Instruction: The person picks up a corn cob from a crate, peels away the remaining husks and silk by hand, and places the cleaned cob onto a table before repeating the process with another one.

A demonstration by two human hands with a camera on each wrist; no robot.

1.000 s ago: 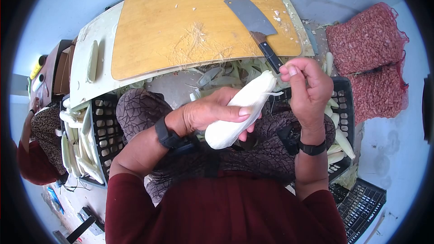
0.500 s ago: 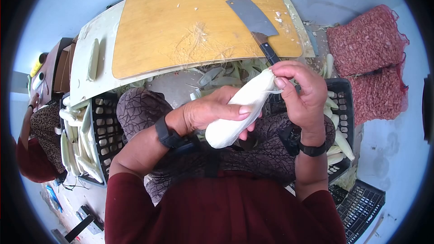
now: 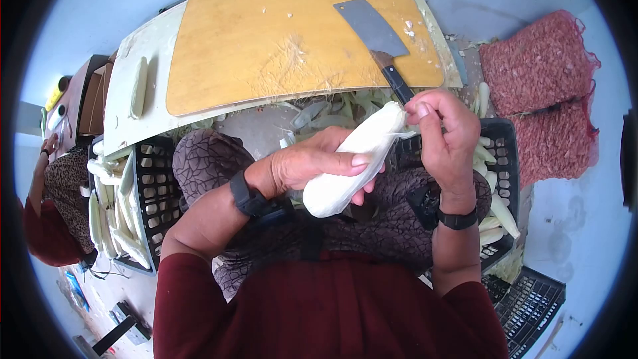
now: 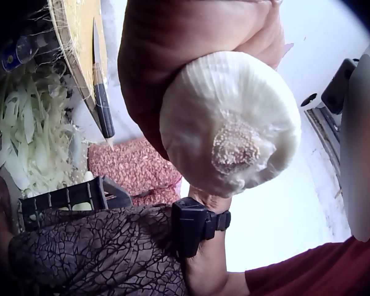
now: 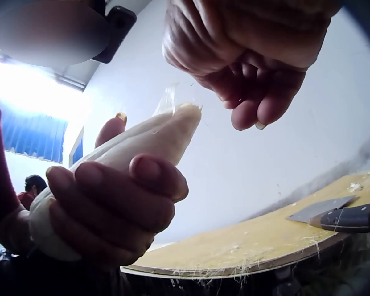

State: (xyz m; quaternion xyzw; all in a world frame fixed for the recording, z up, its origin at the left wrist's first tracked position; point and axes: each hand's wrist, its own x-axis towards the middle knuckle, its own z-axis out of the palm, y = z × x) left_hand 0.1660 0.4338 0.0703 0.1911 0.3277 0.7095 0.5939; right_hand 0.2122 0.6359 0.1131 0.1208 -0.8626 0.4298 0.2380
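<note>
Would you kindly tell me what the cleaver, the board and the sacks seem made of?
Cleaver: satin grey metal, likely steel, from its dull sheen; black handle, plastic or wood.
Board: smooth, perhaps wood or laminate, from its even tan face.
Sacks: probably plastic mesh, from the loose red netting.

A maroon top (image 3: 332,309), black wristbands (image 3: 458,220) and (crackle-patterned) trousers (image 3: 207,159) are worn.

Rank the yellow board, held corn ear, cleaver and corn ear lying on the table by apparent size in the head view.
1. Yellow board
2. Held corn ear and cleaver, unranked: the ear's nearness makes it unsure
3. Corn ear lying on the table
</note>
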